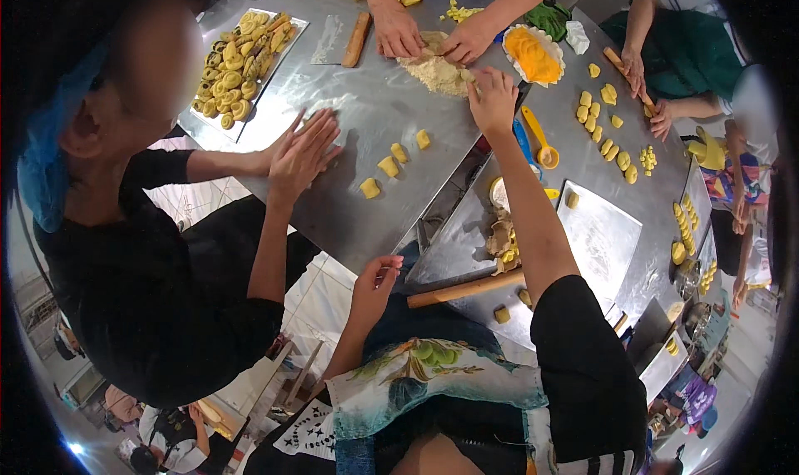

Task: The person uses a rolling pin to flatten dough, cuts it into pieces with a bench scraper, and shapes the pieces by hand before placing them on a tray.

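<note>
My right hand [493,100] reaches across the metal table to the right edge of a crumbly, pale yellow flour pile [439,77]. Its fingers look a little apart; the fingertips meet the crumbs and are partly hidden. A co-worker's two hands [471,39] work at that same pile from the far side. Near the table's front edge, my left hand [374,290] hangs with loosely curled fingers and nothing in it. Below my right forearm, a wooden rolling pin [464,287] lies on the tabletop, close to a crumpled brown wrapping [502,240].
At left, a co-worker's hands [304,154] press together near several dough pieces [388,167]. A tray of shaped buns [241,67] stands far left. A white tray [599,233], a yellow scoop [541,142] and an orange-filled bowl [533,55] lie to the right. Another co-worker rolls with a pin [626,77].
</note>
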Motion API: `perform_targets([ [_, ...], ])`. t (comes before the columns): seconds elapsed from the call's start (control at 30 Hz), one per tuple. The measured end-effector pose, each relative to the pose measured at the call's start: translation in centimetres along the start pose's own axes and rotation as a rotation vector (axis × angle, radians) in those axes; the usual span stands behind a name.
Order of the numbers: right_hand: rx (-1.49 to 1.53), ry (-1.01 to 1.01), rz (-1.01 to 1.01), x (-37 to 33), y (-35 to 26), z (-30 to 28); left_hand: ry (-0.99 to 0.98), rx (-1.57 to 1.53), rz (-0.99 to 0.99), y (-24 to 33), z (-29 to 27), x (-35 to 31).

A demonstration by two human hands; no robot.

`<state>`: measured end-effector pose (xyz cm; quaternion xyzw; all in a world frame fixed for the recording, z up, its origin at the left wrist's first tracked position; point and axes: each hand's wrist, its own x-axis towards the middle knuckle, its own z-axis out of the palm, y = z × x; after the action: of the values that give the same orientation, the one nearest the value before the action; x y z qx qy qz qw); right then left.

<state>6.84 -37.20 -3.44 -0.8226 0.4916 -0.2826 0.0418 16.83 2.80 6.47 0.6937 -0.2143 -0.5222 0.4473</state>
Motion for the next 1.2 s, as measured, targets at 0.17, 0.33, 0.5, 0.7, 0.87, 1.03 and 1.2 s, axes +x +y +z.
perform_targets([
  [0.17, -0.066, -0.012, -0.037, 0.0, -0.2, 0.3, -0.004, -0.009, -0.001, -0.1, -0.1, 0.3],
  [0.33, -0.079, -0.103, -0.017, 1.4, 0.8, 0.8, 0.001, -0.013, -0.009, 0.4, -0.2, 0.2],
  [0.5, -0.144, -0.209, -0.030, 3.1, 1.3, 1.3, 0.006, -0.022, -0.014, 0.0, -0.3, 0.3],
  [0.7, 0.010, -0.108, 0.048, 2.8, 1.8, 1.6, 0.011, -0.027, -0.016, 0.0, -0.3, 0.4],
  [0.87, 0.212, -0.263, 0.107, 1.5, -0.5, 0.5, 0.015, -0.022, -0.001, -0.4, -0.1, 0.5],
  [1.03, -0.018, -0.098, 0.009, 1.0, -0.2, 0.6, 0.009, -0.027, 0.011, 0.1, 0.1, 0.5],
  [1.2, -0.063, -0.053, -0.009, 1.1, 0.1, 0.3, 0.000, 0.005, -0.001, -0.2, -0.1, 0.6],
])
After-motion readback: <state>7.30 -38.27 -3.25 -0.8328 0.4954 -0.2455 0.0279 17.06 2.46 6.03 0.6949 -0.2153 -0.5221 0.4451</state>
